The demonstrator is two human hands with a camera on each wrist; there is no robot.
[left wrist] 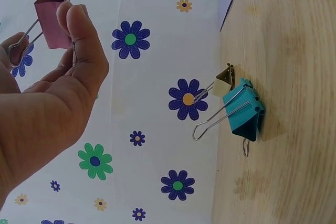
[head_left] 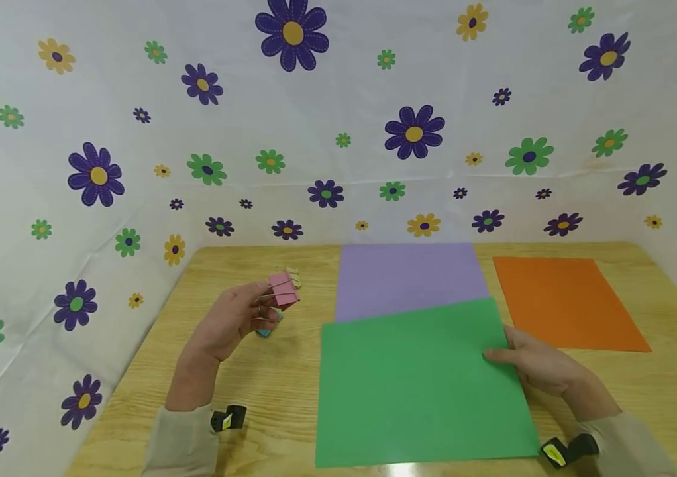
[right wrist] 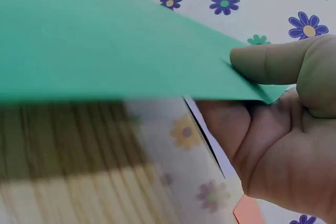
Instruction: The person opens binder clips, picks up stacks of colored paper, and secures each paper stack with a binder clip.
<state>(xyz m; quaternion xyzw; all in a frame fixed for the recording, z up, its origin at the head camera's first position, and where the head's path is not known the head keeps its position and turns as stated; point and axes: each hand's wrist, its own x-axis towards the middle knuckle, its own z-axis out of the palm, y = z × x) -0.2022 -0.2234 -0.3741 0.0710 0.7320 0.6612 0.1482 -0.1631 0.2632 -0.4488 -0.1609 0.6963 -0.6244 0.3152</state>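
My left hand (head_left: 228, 321) holds a pink binder clip (head_left: 283, 289) by its wire handles, raised above the table. In the left wrist view the pink binder clip (left wrist: 54, 22) shows between thumb and fingers. Below it on the table are a teal binder clip (left wrist: 244, 109) and a smaller pale yellow binder clip (left wrist: 224, 81). My right hand (head_left: 544, 363) pinches the right edge of a green sheet of paper (head_left: 418, 387), thumb on top and fingers beneath. The right wrist view shows the green sheet (right wrist: 115, 45) lifted off the table at that side.
A purple sheet (head_left: 407, 278) lies behind the green one, partly covered by it. To the right is an orange sheet (head_left: 571, 301). The wooden table (head_left: 154, 391) meets a flower-printed white cloth (head_left: 326, 112) at the back and sides.
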